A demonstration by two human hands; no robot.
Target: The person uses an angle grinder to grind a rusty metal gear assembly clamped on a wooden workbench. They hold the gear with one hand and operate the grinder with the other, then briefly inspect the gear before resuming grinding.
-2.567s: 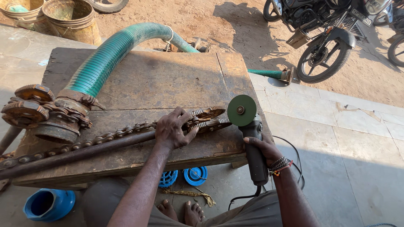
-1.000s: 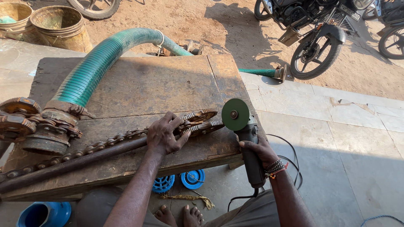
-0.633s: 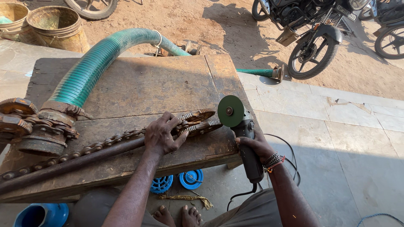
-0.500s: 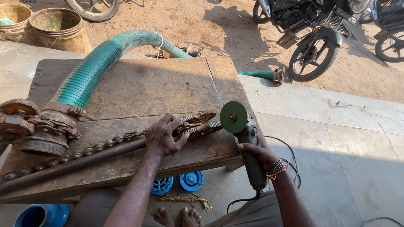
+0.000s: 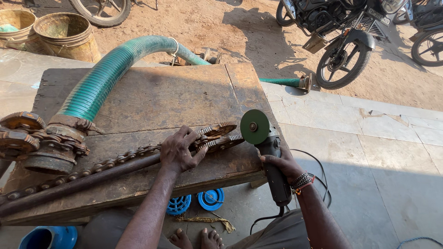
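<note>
My left hand (image 5: 179, 150) presses down on a rusty chain wrench (image 5: 92, 171) that lies across a worn wooden bench (image 5: 152, 97). Its toothed jaw (image 5: 217, 134) points right. My right hand (image 5: 282, 162) grips the dark body of an angle grinder (image 5: 272, 161). The grinder's green disc (image 5: 254, 127) stands upright just right of the jaw's tip, touching or nearly touching it. A black cord (image 5: 318, 177) trails from the grinder to the floor.
A green ribbed hose (image 5: 108, 74) runs over the bench to a rusty flanged fitting (image 5: 44, 140). Blue plastic parts (image 5: 198, 202) lie below by my bare feet. Motorcycles (image 5: 341, 32) stand at the back right, metal tubs (image 5: 64, 30) at the back left.
The grinder's disc has stayed by the jaw's tip with slight shifts. My left hand keeps its hold on the wrench. The view has drifted a little.
</note>
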